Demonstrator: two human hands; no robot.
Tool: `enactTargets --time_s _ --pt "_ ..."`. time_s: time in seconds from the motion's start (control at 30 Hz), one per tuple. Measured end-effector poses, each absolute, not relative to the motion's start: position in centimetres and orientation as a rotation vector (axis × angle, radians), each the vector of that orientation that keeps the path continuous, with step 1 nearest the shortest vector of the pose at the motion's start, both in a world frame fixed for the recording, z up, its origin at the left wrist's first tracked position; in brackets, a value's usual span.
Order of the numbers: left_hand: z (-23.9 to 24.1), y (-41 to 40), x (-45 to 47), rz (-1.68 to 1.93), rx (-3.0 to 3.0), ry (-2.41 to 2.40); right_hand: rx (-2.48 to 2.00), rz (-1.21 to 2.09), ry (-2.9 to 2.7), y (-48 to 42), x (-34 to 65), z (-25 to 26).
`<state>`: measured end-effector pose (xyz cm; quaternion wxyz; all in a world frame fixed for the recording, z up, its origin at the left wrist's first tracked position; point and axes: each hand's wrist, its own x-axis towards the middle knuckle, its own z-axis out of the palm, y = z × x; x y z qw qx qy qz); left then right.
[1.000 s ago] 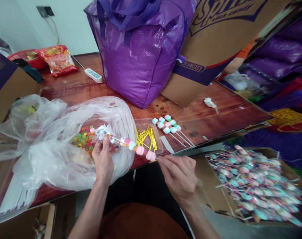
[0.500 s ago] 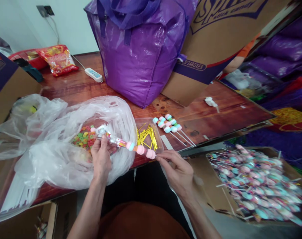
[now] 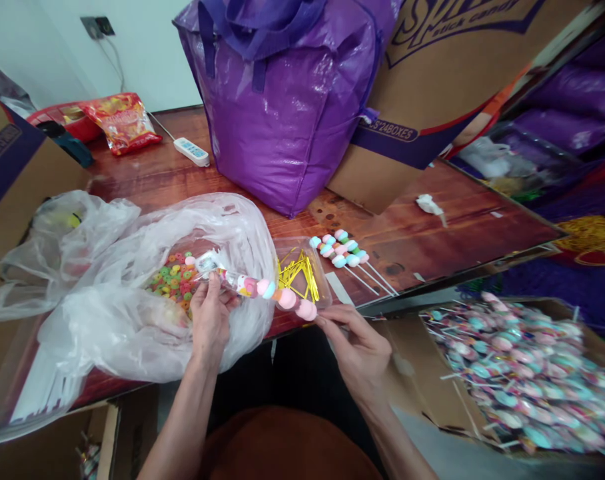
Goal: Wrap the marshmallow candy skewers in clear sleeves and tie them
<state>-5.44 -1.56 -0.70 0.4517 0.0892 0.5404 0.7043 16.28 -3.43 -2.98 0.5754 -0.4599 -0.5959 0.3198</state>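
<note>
Between my hands a candy skewer [image 3: 287,298] of pink, blue and orange pieces slants down to the right. My right hand [image 3: 358,343] pinches its stick just past the last pink piece. A clear printed wrapper [image 3: 232,280] covers the skewer's far left part, and my left hand [image 3: 211,317] is closed on it. Below and behind that hand, a translucent plastic bag [image 3: 232,213] lies spread open with small coloured candy rings [image 3: 171,277] inside. Just behind the skewer, a clear tray [image 3: 324,283] holds gold twist ties [image 3: 300,277]. Several unwrapped candy skewers [image 3: 340,248] lie right of it.
A big purple bag [image 3: 282,133] and a cardboard box [image 3: 377,177] stand at the back of the table. Low on the right, an open carton [image 3: 412,360] is heaped with wrapped skewers [image 3: 527,373]. A red snack packet [image 3: 127,123] and a white power strip [image 3: 191,152] lie back left.
The view has shifted slightly, so everything sits a little further right. The wrapper seems to cover about the same stretch of the skewer, and both hands keep their hold.
</note>
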Motion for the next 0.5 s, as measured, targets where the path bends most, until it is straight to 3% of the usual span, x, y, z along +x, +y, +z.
enactTargets --time_s 0.37,0.5 --pt "-0.8 -1.6 -5.2 1.733 0.270 1.347 -1.139 0.265 -1.805 -3.4 17.6 -1.6" --pt "-1.1 -1.6 -5.4 1.764 0.395 1.420 -1.167 0.397 -1.823 -3.2 17.7 -1.1"
